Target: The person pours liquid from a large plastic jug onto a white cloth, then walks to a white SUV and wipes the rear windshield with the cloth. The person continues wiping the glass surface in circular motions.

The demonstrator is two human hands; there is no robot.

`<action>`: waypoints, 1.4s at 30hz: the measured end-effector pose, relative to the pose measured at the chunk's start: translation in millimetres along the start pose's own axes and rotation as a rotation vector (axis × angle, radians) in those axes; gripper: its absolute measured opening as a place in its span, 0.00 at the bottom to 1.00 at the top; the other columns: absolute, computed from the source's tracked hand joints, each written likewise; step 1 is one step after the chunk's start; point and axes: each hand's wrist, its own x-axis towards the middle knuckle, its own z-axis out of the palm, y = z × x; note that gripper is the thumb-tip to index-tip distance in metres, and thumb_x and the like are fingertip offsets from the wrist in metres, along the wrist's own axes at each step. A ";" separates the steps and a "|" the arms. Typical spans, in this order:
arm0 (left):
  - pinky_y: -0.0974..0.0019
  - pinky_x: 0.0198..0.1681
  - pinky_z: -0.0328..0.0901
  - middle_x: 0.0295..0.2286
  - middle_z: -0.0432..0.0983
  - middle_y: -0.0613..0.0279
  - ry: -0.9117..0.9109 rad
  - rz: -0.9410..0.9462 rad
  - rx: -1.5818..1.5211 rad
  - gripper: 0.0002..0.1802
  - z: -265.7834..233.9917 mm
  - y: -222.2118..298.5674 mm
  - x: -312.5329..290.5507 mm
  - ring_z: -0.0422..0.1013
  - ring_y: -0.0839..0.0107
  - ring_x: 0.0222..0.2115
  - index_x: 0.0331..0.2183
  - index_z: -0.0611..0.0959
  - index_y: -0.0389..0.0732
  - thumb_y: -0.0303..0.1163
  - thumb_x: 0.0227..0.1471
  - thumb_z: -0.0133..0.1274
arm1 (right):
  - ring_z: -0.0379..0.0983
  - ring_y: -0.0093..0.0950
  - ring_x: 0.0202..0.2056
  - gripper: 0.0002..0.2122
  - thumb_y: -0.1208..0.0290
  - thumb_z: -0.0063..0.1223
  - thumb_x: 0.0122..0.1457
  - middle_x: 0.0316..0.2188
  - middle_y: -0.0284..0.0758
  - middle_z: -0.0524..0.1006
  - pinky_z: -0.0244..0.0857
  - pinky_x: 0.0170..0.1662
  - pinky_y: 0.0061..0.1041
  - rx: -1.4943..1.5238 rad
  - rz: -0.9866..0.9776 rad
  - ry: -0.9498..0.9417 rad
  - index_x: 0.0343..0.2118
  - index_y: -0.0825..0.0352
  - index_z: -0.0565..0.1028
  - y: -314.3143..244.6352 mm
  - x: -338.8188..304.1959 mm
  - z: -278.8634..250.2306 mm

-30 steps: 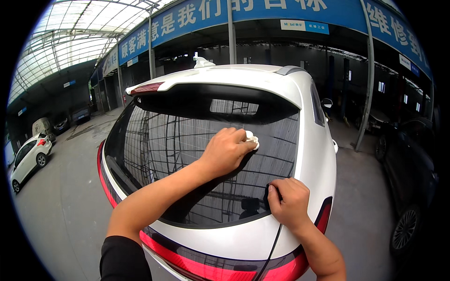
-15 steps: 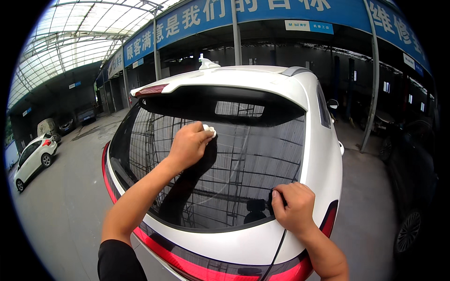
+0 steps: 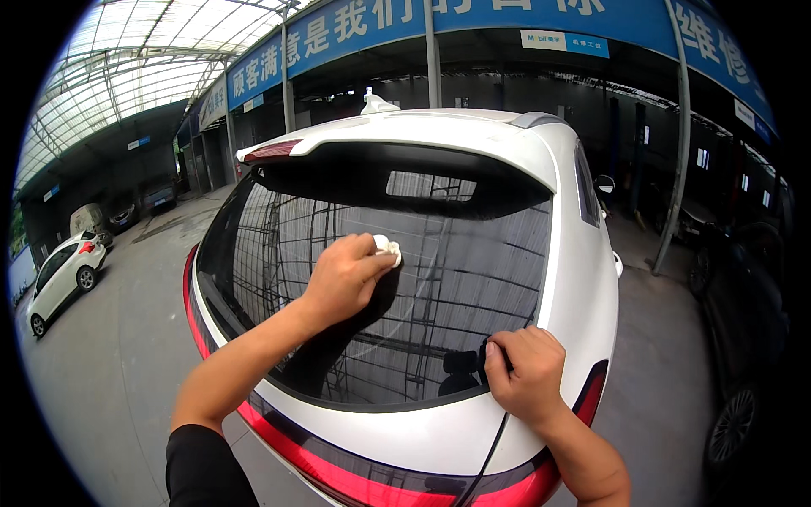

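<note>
The rear window of a white car spreads in front of me, dark and shiny, with faint pale curved streaks near its middle. Pinched in my left hand is a crumpled white wad, perhaps cloth or paper, against the glass; its exact kind is unclear. My right hand rests closed at the window's lower right corner. Its curled fingers hide whatever may be inside, and a dark shape beside them may be a reflection.
Above the glass juts a white roof spoiler. Red tail lights run below. A dark car stands at right, another white car at far left. Metal posts hold up a blue banner behind.
My left hand has slid a little right and down over the glass with the white wad. My right hand stays at the window corner. The view has shifted slightly.
</note>
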 end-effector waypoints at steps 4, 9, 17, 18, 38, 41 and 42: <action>0.62 0.28 0.62 0.23 0.70 0.61 -0.021 0.082 -0.080 0.09 4.8 25.2 -4.3 0.67 0.63 0.24 0.31 0.85 0.41 0.23 0.41 0.60 | 0.62 0.29 0.15 0.03 0.78 0.57 0.45 0.12 0.31 0.68 0.53 0.21 0.28 -0.030 -0.004 0.002 0.20 0.66 0.74 2.0 -0.5 -5.9; 0.64 0.29 0.61 0.23 0.69 0.63 -0.044 0.220 -0.103 0.08 15.2 54.3 15.7 0.66 0.65 0.25 0.31 0.85 0.42 0.24 0.43 0.57 | 0.62 0.29 0.15 0.03 0.78 0.57 0.45 0.12 0.31 0.68 0.53 0.21 0.28 -0.015 -0.012 -0.010 0.20 0.66 0.74 1.6 -1.9 -4.9; 0.65 0.30 0.61 0.23 0.68 0.64 -0.111 0.311 -0.088 0.10 14.1 60.0 25.0 0.66 0.66 0.25 0.31 0.85 0.40 0.23 0.41 0.56 | 0.62 0.29 0.15 0.03 0.78 0.57 0.45 0.13 0.31 0.67 0.54 0.22 0.28 -0.023 -0.008 -0.021 0.20 0.66 0.74 3.1 -5.1 -6.4; 0.65 0.30 0.61 0.23 0.68 0.65 -0.124 0.322 -0.115 0.11 16.3 68.0 19.4 0.66 0.66 0.25 0.31 0.85 0.40 0.23 0.40 0.56 | 0.62 0.29 0.15 0.03 0.78 0.57 0.45 0.12 0.31 0.67 0.54 0.22 0.28 -0.022 -0.009 -0.047 0.21 0.66 0.74 2.2 -5.8 -7.1; 0.63 0.33 0.62 0.26 0.72 0.65 0.007 0.296 -0.110 0.08 93.6 66.0 112.5 0.68 0.66 0.29 0.30 0.86 0.42 0.24 0.46 0.54 | 0.64 0.32 0.16 0.02 0.78 0.57 0.44 0.14 0.33 0.71 0.56 0.22 0.29 -0.049 0.009 -0.042 0.20 0.66 0.74 0.3 -3.3 -9.7; 0.66 0.33 0.61 0.26 0.72 0.68 0.017 0.343 -0.202 0.08 91.5 85.9 98.4 0.67 0.69 0.28 0.31 0.86 0.44 0.26 0.46 0.55 | 0.65 0.32 0.17 0.03 0.78 0.57 0.44 0.15 0.34 0.71 0.56 0.23 0.30 -0.058 0.008 -0.011 0.20 0.67 0.74 6.4 -7.1 -13.4; 0.65 0.33 0.61 0.26 0.72 0.67 0.013 0.303 -0.155 0.08 90.4 79.2 102.2 0.67 0.67 0.28 0.31 0.86 0.44 0.26 0.46 0.55 | 0.65 0.32 0.17 0.03 0.78 0.57 0.45 0.15 0.34 0.71 0.57 0.23 0.31 -0.044 0.004 -0.018 0.20 0.67 0.74 6.0 -7.2 -11.3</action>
